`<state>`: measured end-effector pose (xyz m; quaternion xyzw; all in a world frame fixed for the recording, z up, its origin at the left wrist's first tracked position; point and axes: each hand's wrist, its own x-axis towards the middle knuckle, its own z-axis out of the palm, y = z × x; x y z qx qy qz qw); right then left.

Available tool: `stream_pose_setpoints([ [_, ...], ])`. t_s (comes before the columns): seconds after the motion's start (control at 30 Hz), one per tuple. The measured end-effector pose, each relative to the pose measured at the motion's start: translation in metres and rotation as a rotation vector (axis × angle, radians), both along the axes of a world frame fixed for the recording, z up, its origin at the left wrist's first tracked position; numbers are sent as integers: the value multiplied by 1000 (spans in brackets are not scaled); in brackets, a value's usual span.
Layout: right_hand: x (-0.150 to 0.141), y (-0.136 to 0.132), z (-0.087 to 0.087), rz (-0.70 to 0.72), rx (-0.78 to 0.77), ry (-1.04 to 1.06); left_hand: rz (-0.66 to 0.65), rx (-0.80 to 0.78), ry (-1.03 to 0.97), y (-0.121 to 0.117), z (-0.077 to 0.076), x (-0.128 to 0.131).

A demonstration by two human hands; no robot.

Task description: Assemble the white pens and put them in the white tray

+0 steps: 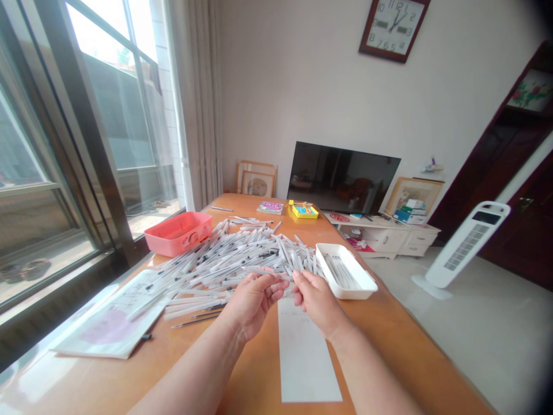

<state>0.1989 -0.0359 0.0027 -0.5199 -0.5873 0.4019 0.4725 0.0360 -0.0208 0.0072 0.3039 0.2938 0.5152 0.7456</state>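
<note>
Both my hands are raised over a wooden table (259, 369), just in front of a big heap of white pens (233, 253). My left hand (253, 300) is curled around one white pen (280, 276) that runs across to my right hand (315, 300), whose fingers pinch its other end. A white tray (365, 285) with several thin refills lies right of my right hand. A white paper strip (305, 357) lies on the table under my hands. Loose dark refills (196, 320) lie left of my left hand.
A pink plastic basin (177, 233) stands at the table's left edge by the window. A printed sheet (112, 323) lies at the near left. A small book (270, 207) and a yellow box (305, 211) sit at the far end. A tower fan (464, 245) stands on the floor.
</note>
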Motion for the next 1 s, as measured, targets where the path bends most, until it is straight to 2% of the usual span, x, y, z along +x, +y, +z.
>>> stream_pose_setpoints([
  [0.23,-5,-1,2,-24,6,70,41,-23,14,-1,1,1],
  [0.43,-5,-1,3,28,-131,220,6,-21,-45,1,2,-1],
  [0.63,-2,-4,7,25,19,105,35,-63,-48,4,-1,-3],
  [0.77,-3,-3,4,29,36,63,1,-24,-40,5,-2,-4],
  [0.83,-4,-2,2,23,5,126,0,11,-39,3,0,-4],
  [1.0,-5,2,-1,49,-197,408,-35,146,1,-1,7,-4],
])
